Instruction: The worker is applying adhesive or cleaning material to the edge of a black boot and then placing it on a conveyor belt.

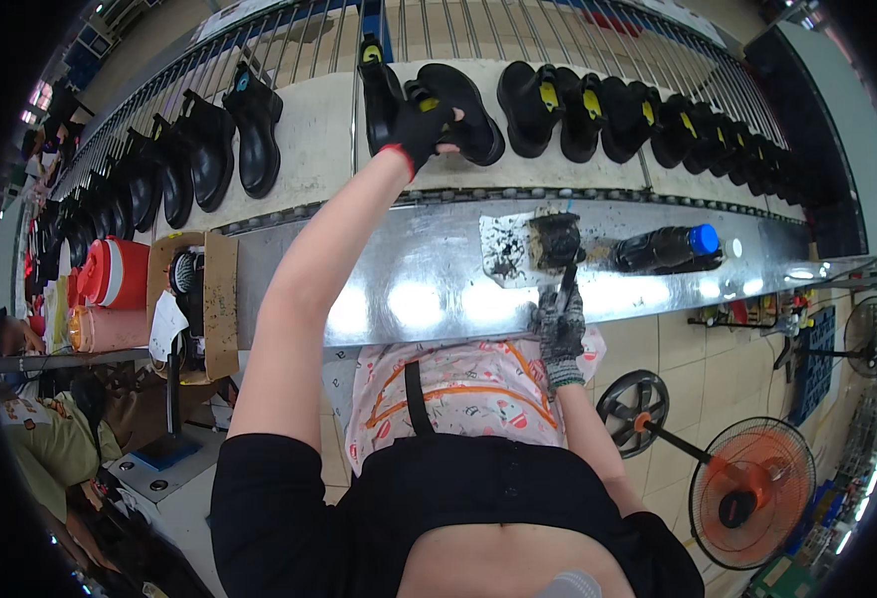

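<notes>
My left hand (pixel 424 132), in a black glove with bare fingertips and a red cuff, reaches to the far belt. Its fingers are closed on a black ankle boot (pixel 466 108) that lies tilted, with yellow showing at its opening. Another black boot (pixel 380 100) stands just left of it. Low at the bench's near edge, my right hand (pixel 560 331) wears a dirty grey knit glove and is closed round a dark, thin-handled tool (pixel 567 281), probably a brush. The tool's far end meets a black-smeared pot (pixel 555 239) on a stained white sheet (pixel 501 249).
Rows of black boots line the pale belt (pixel 319 130) on both sides. A dark bottle with a blue cap (pixel 704 239) lies on the metal bench (pixel 399 279). Left are a cardboard box (pixel 221 299) and a red jug (pixel 115 274); an orange fan (pixel 752 493) stands right.
</notes>
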`<state>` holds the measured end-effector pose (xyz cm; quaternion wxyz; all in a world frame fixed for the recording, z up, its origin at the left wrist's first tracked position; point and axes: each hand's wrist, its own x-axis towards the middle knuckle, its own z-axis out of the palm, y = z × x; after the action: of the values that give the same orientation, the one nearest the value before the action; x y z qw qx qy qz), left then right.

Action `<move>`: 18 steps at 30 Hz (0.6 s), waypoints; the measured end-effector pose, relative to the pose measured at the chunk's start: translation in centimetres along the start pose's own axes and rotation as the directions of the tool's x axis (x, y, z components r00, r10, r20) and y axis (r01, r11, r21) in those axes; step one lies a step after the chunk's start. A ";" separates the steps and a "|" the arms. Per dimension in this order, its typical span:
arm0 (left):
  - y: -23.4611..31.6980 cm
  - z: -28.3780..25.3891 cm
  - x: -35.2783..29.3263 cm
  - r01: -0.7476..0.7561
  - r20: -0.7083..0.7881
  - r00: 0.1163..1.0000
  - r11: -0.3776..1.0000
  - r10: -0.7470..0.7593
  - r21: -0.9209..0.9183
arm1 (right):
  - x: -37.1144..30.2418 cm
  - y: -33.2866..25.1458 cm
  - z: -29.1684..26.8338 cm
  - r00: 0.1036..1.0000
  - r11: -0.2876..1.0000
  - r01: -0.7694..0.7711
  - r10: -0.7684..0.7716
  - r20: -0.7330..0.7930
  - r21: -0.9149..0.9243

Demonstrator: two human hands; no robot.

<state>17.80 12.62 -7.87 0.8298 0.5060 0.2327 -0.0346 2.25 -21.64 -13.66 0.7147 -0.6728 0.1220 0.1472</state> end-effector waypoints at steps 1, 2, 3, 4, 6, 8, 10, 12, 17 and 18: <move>0.4 1.0 1.7 -0.020 -0.061 0.998 0.975 0.034 0.223 | 0.6 0.8 -0.3 1.000 1.000 0.007 -0.007 0.002 -0.024; 0.6 1.4 3.1 -0.023 -0.122 0.989 0.901 0.084 0.434 | 0.8 1.2 -0.3 1.000 1.000 0.012 -0.011 0.013 -0.027; 0.3 1.4 4.6 -0.027 -0.131 0.987 0.902 0.092 0.430 | 0.9 1.6 -0.4 0.999 1.000 0.007 -0.008 0.031 0.010; -0.9 0.5 6.4 -0.110 -0.154 0.946 0.727 0.286 0.677 | 0.9 1.8 -0.3 0.998 0.999 -0.004 0.001 0.057 0.045; -1.2 2.3 7.3 -0.147 -0.005 0.848 0.244 0.531 0.959 | 0.8 1.1 0.3 1.000 0.998 -0.012 0.012 -0.003 0.056; 1.1 6.0 4.7 -0.138 0.005 0.921 0.316 0.390 0.939 | 0.6 0.6 0.0 0.997 0.996 -0.041 0.036 -0.063 -0.076; 1.0 5.6 3.8 -0.219 -0.021 0.817 0.344 0.576 0.913 | 0.7 1.5 -0.5 0.999 0.997 -0.006 0.003 -0.043 -0.075; 0.3 3.4 5.2 -0.425 0.030 0.296 0.103 0.955 0.899 | 0.8 1.9 -0.5 0.999 1.000 -0.013 0.013 -0.031 -0.010; -0.5 -2.7 6.9 -0.001 -0.509 0.260 0.528 0.820 0.850 | 0.7 2.3 -1.2 0.997 0.995 -0.080 0.081 0.004 -0.060; -0.4 -3.1 6.8 0.110 -0.630 0.373 0.642 0.681 0.759 | 0.6 2.2 -1.1 0.997 0.995 -0.077 0.077 -0.005 -0.059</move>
<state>22.67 16.31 -12.28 0.3064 0.7491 0.4969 0.3132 1.97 -22.56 -15.95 0.6882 -0.6886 0.1442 0.1773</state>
